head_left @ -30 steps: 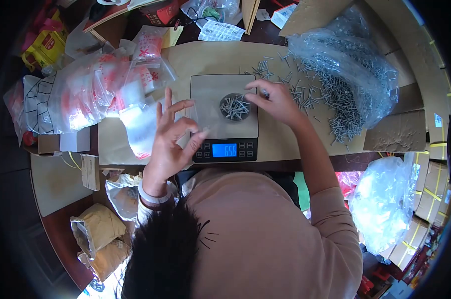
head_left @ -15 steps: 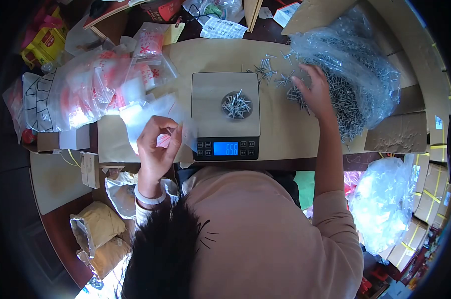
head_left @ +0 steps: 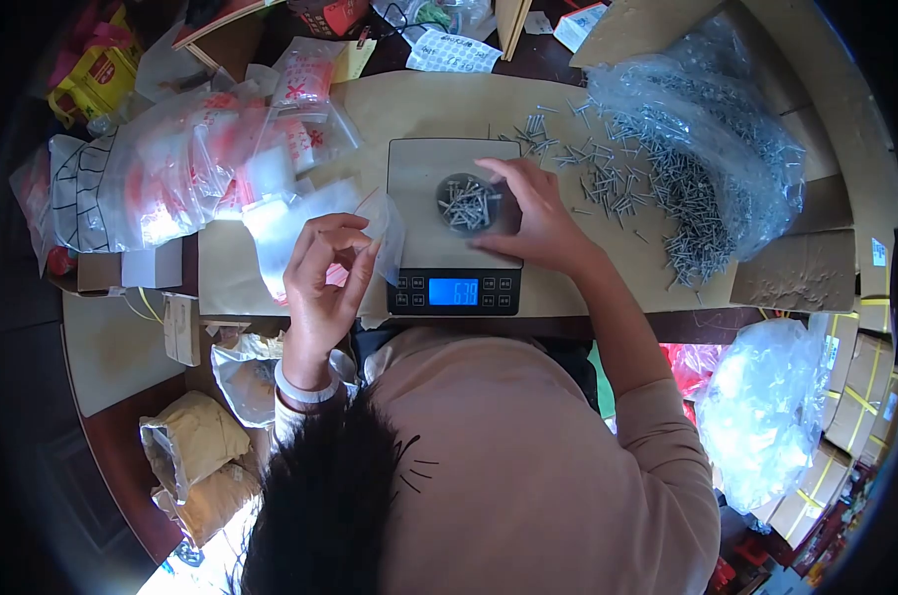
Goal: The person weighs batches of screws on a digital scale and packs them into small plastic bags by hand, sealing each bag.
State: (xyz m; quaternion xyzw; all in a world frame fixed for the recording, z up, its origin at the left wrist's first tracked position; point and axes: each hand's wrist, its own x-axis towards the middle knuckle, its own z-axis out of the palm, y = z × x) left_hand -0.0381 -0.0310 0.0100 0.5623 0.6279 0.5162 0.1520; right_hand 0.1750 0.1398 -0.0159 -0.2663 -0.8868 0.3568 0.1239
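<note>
1 table (head_left: pixel 682 325), covered in brown paper (head_left: pixel 424 104).

1 scale (head_left: pixel 406 198), mid-length, close to the table's front edge; display lit, figures not surely legible.

1 dish (head_left: pixel 443 216) of screws (head_left: pixel 469 203), over the scale's plate, slightly right of its middle; whether resting or lifted, cannot tell.

1 right hand (head_left: pixel 540 213), thumb and fingers parted around the dish's right side, wrist crossing the scale's right edge; whether they close on the dish, cannot tell.

1 left hand (head_left: pixel 325 268), left of the scale; thumb and forefinger pinch 1 clear bag (head_left: pixel 388 238), which reaches the scale's left edge.

1 heap of loose screws (head_left: pixel 682 198), toward the table's right end, scattering to the back edge; a strip of brown paper separates it from the scale. Behind it, 1 large plastic bag (head_left: pixel 756 164) in 1 cardboard box (head_left: pixel 798 270).

1 pile of printed packets (head_left: pixel 181 178), at the table's left end.

Room: brown paper shows along the scale's back edge; the front margin is narrow.
</note>
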